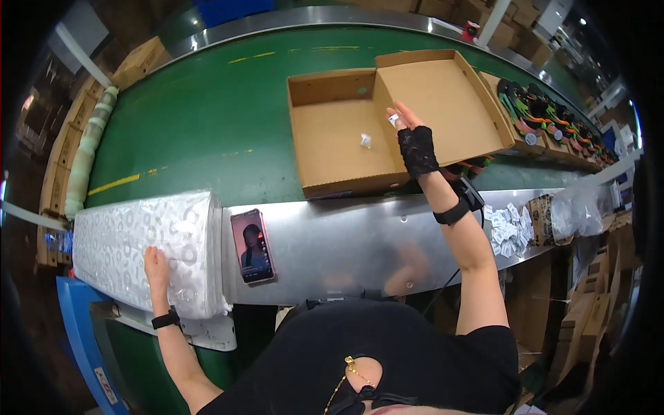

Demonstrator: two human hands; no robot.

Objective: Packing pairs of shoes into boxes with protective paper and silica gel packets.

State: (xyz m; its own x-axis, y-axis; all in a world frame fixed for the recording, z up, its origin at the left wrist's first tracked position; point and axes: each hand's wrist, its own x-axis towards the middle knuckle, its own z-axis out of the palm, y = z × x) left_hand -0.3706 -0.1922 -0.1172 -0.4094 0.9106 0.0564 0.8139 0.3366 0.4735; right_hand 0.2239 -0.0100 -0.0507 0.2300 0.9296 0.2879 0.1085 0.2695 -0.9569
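Low over the near edge of an open brown cardboard box [304, 149], my right hand [408, 128] wears a black lace fingerless glove. A small white sachet [393, 120] is held between its thumb and fingers. Another small white sachet [365, 141] lies on the bottom of the box, whose lid is folded back to the right. My left hand [155, 263] rests on a stack of white patterned wrapping sheets [111, 232], its fingers bent together at the top sheet. Whether a sheet is pinched in them cannot be made out.
A phone [253, 246] lies on the metal ledge [332, 242] beside the sheets. White sachets [508, 228] are heaped at the right, near clear plastic bags [581, 207]. Behind the box runs a green conveyor belt [194, 124]. Boxes of black, orange and green shoes [543, 111] stand at far right.
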